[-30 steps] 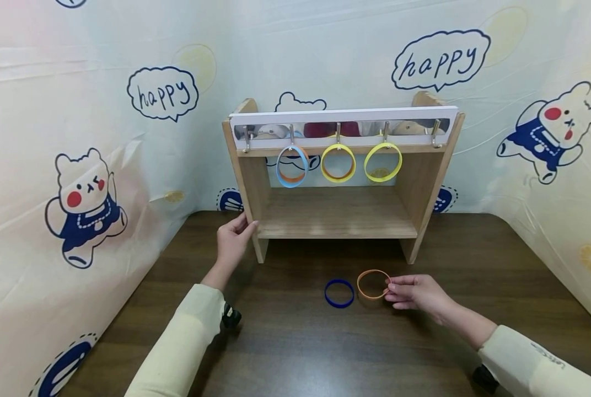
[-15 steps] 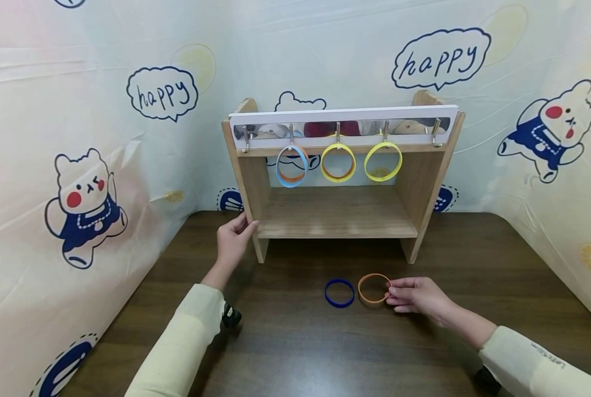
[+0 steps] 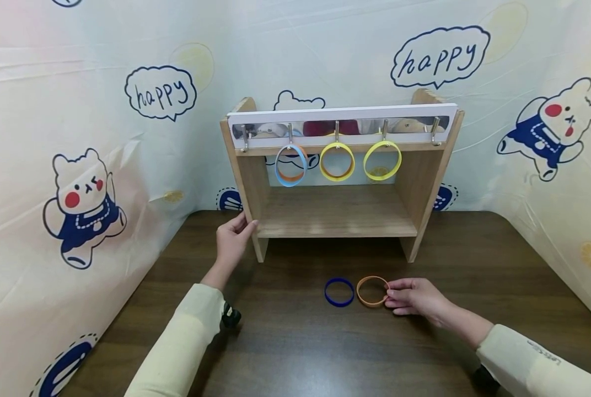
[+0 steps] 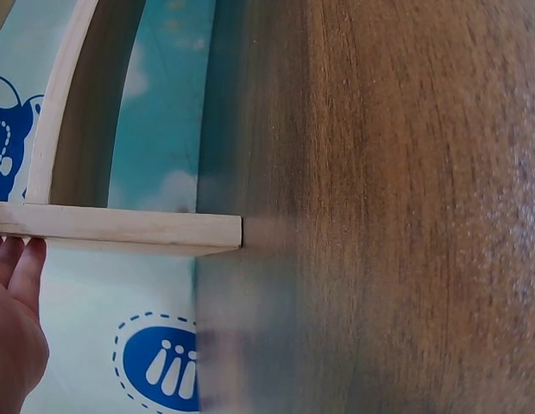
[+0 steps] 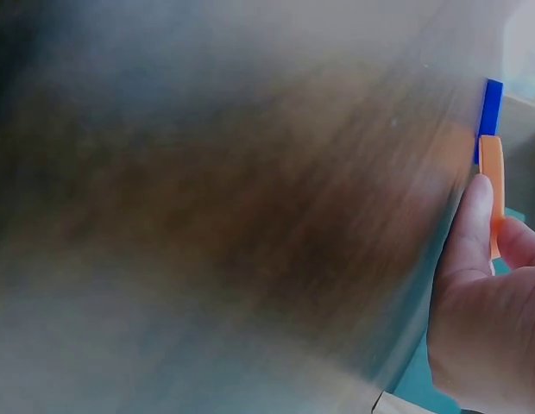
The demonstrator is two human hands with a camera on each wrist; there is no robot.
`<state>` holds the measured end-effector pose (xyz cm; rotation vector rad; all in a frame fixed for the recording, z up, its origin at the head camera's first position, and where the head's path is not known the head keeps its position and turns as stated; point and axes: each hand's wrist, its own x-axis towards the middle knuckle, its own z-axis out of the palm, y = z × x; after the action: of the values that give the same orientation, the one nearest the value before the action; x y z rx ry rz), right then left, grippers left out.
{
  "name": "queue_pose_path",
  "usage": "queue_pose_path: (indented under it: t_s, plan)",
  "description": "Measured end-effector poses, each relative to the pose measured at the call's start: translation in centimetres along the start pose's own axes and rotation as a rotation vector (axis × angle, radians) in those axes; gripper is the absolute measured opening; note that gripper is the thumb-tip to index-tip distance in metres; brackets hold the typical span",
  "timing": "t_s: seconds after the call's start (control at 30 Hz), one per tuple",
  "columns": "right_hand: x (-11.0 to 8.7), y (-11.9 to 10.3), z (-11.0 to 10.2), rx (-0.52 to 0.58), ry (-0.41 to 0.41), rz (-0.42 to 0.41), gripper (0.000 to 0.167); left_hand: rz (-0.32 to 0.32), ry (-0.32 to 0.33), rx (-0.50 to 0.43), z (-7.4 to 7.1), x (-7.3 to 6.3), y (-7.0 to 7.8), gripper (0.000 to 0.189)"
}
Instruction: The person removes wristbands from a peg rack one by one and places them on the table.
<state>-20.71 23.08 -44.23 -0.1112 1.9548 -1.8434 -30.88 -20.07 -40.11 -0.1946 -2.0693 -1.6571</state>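
My right hand (image 3: 417, 298) pinches the right edge of a thin orange wristband (image 3: 359, 295) between thumb and fingers, low over the table. A dark blue wristband (image 3: 326, 295) lies just left of it. In the right wrist view the orange wristband (image 5: 492, 172) appears edge-on, with the blue wristband (image 5: 491, 103) behind it. My left hand (image 3: 232, 240) grips the left side panel of a wooden rack (image 3: 340, 212), its thumb at the front edge. The left wrist view shows the fingers (image 4: 28, 267) against that panel (image 4: 138, 226).
A white rail (image 3: 342, 116) with several metal hooks crosses the rack's top. From its hooks hang a light blue band (image 3: 278, 171) with an orange one (image 3: 295, 178) and yellow bands (image 3: 337, 178) (image 3: 398, 165). The brown table (image 3: 295, 353) meets a printed cloth backdrop (image 3: 176, 160).
My right hand has lowered the orange wristband slightly toward the table, beside the blue one. My left hand has stayed on the rack's side panel.
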Motion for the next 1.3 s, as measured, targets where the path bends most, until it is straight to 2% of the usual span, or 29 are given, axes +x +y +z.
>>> queue_pose_path:
  t_s: [0.1,0.3,0.9,1.13,1.3]
  plan:
    - [0.0,0.0,0.0,0.001,0.003,0.010,0.044,0.010,0.009,0.004,0.0,0.1,-0.4,0.044]
    - [0.0,0.0,0.1,-0.010,0.016,0.018,0.045,0.036,0.024,-0.011,0.1,0.0,-0.4,0.043]
    - [-0.1,-0.3,0.2,-0.061,0.044,0.053,0.046,0.040,0.022,-0.008,0.1,0.1,-0.4,0.043]
    - [-0.1,-0.3,0.3,-0.068,0.048,0.079,0.044,0.023,-0.003,0.023,0.1,-1.1,3.4,0.039]
    - [-0.1,-0.3,0.4,-0.072,0.056,0.084,0.043,0.023,-0.008,0.023,0.0,-1.2,3.3,0.039]
